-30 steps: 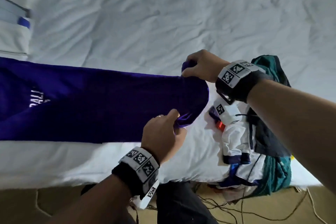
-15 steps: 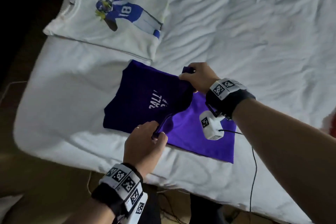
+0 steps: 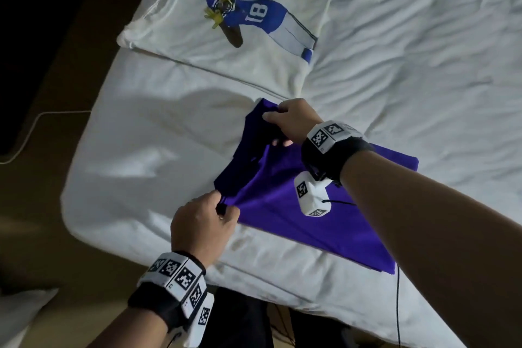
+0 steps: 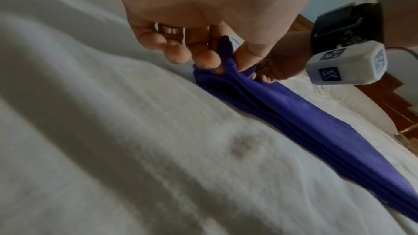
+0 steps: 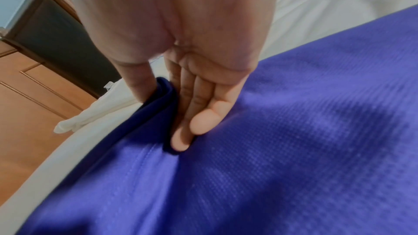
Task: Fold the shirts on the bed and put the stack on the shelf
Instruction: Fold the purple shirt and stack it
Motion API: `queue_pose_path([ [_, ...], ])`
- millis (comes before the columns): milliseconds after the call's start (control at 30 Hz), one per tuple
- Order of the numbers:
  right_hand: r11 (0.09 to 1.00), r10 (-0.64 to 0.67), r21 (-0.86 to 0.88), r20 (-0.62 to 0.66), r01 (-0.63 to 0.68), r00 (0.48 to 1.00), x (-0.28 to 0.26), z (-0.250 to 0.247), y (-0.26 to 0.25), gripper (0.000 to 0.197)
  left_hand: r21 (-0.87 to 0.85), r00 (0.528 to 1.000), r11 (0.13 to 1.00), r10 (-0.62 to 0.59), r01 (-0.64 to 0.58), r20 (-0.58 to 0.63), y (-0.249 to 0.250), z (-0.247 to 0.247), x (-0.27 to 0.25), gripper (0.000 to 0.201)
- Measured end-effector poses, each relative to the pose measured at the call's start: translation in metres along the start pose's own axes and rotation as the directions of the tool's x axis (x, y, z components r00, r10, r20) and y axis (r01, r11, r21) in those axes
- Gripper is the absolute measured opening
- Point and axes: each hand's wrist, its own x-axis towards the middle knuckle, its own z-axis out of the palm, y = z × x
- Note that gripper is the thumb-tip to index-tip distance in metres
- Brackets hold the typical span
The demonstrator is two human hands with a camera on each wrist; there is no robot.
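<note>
Your left hand (image 3: 202, 224) pinches a gathered corner of the purple shirt (image 3: 296, 215) between thumb and fingers at the near edge of the fabric; the left wrist view confirms the cloth bunched in that pinch, with a ring visible on one finger. Your right hand (image 3: 291, 121) grasps the far corner of the same folded-over portion, thumb on one side of the fold and fingers (image 5: 199, 119) on the other, as the right wrist view shows. The purple shirt lies on the white bed sheet (image 3: 141, 144) near the bed's front edge, its left part doubled over and held raised by both hands while the rest lies flat beneath your right forearm. A white shirt (image 3: 214, 45) printed with a football player numbered 18 lies flat on the bed, beyond the purple shirt and apart from it. Marker-tagged bands sit on both wrists, and a white camera unit (image 3: 310, 195) hangs under your right wrist, over the purple fabric. A thin cable (image 3: 34, 127) runs along the dim floor left of the bed. Whether the raised fold touches the layer below cannot be determined.
</note>
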Motion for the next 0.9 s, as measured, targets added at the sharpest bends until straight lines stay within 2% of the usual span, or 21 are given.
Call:
queue_pose_path([
  [67, 0.999, -0.030, 0.036, 0.021, 0.030, 0.999, 0.001, 0.001, 0.001, 0.029, 0.018, 1.000, 1.000, -0.017, 0.017, -0.001, -0.003, -0.002, 0.004, 0.033],
  [133, 0.990, -0.101, 0.097, -0.005, 0.101, 0.995, -0.001, -0.001, 0.003, 0.027, 0.105, 0.999, 0.994, 0.012, -0.007, -0.042, -0.004, -0.006, 0.007, 0.035],
  [200, 0.972, -0.189, 0.116, -0.140, 0.206, 0.972, -0.011, -0.010, 0.011, 0.023, 0.188, 0.984, 0.979, 0.105, -0.078, -0.141, 0.000, -0.008, 0.010, 0.045],
  [233, 0.963, -0.231, 0.082, -0.235, 0.256, 0.944, -0.018, -0.016, 0.019, 0.022, 0.194, 0.965, 0.972, 0.173, -0.134, -0.199, 0.007, -0.009, 0.013, 0.049],
  [300, 0.941, -0.332, -0.073, -0.402, 0.331, 0.853, -0.035, -0.028, 0.047, 0.022, 0.207, 0.910, 0.932, 0.344, -0.299, -0.232, 0.027, -0.008, 0.026, 0.056],
  [333, 0.911, -0.413, -0.208, -0.460, 0.356, 0.786, -0.046, -0.032, 0.065, 0.025, 0.226, 0.882, 0.894, 0.429, -0.386, -0.195, 0.039, -0.006, 0.036, 0.060],
  [367, 0.866, -0.492, -0.357, -0.480, 0.350, 0.727, -0.056, -0.034, 0.086, 0.029, 0.260, 0.858, 0.851, 0.498, -0.456, -0.124, 0.052, -0.001, 0.047, 0.065],
  [400, 0.812, -0.553, -0.489, -0.470, 0.318, 0.688, -0.067, -0.035, 0.108, 0.033, 0.310, 0.843, 0.807, 0.537, -0.502, -0.035, 0.064, 0.004, 0.058, 0.069],
  [433, 0.757, -0.589, -0.595, -0.439, 0.272, 0.679, -0.077, -0.035, 0.129, 0.038, 0.364, 0.838, 0.770, 0.543, -0.524, 0.058, 0.075, 0.008, 0.068, 0.073],
  [467, 0.702, -0.599, -0.675, -0.387, 0.227, 0.700, -0.087, -0.034, 0.148, 0.042, 0.413, 0.841, 0.741, 0.524, -0.529, 0.136, 0.084, 0.013, 0.077, 0.076],
  [533, 0.619, -0.538, -0.771, -0.276, 0.151, 0.796, -0.102, -0.032, 0.181, 0.055, 0.484, 0.851, 0.703, 0.474, -0.521, 0.228, 0.090, 0.021, 0.094, 0.083],
  [600, 0.606, -0.391, -0.795, -0.263, 0.032, 0.882, -0.109, -0.035, 0.205, 0.066, 0.517, 0.866, 0.695, 0.429, -0.499, 0.258, 0.087, 0.025, 0.108, 0.088],
  [633, 0.626, -0.318, -0.779, -0.297, -0.036, 0.900, -0.110, -0.039, 0.215, 0.070, 0.530, 0.876, 0.698, 0.404, -0.481, 0.263, 0.085, 0.025, 0.114, 0.089],
  [700, 0.657, -0.229, -0.742, -0.363, -0.132, 0.903, -0.111, -0.044, 0.229, 0.075, 0.564, 0.894, 0.694, 0.370, -0.447, 0.253, 0.082, 0.023, 0.120, 0.090],
  [800, 0.692, -0.204, -0.704, -0.404, -0.161, 0.892, -0.114, -0.047, 0.232, 0.077, 0.577, 0.913, 0.713, 0.365, -0.399, 0.180, 0.083, 0.020, 0.118, 0.092],
  [867, 0.724, -0.230, -0.676, -0.427, -0.140, 0.874, -0.120, -0.043, 0.225, 0.076, 0.535, 0.885, 0.718, 0.446, -0.445, 0.138, 0.084, 0.018, 0.105, 0.090],
  [900, 0.728, -0.264, -0.677, -0.422, -0.109, 0.867, -0.126, -0.038, 0.222, 0.075, 0.519, 0.838, 0.678, 0.521, -0.521, 0.162, 0.082, 0.019, 0.094, 0.088],
])
